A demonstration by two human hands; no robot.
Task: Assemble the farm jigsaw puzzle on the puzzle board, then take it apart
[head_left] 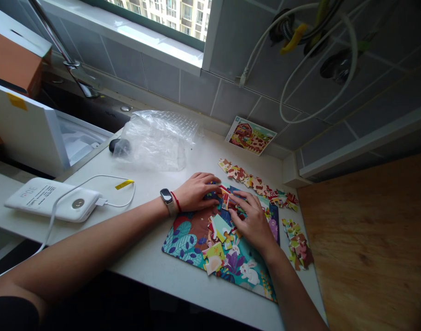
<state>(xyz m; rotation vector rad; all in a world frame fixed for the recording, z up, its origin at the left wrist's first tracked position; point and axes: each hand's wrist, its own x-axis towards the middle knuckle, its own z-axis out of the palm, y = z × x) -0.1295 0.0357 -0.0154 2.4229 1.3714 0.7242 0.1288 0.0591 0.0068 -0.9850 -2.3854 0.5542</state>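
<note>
My left hand (196, 192), with a black-faced wristband and red string at the wrist, lies at the top edge of a printed jigsaw backing mat (184, 243). Its fingertips rest on a dark blue piece (210, 194). My right hand (252, 221) is close beside it, its thumb and fingers pinching a red jigsaw piece (227, 201). Loose pieces (217, 257) lie on the mat below both hands. A strip of farm-coloured pieces (255, 182) runs behind the mat, and a smaller heap (299, 245) lies to its right. A farm picture card (250, 135) leans at the wall.
A crumpled clear plastic bag (155, 142) lies on the white counter (137, 248) beyond my left hand. A white power bank (51, 200) with its cable sits at the left. A white box (24, 124) stands at far left, and a wooden board (369, 239) lies right of the counter.
</note>
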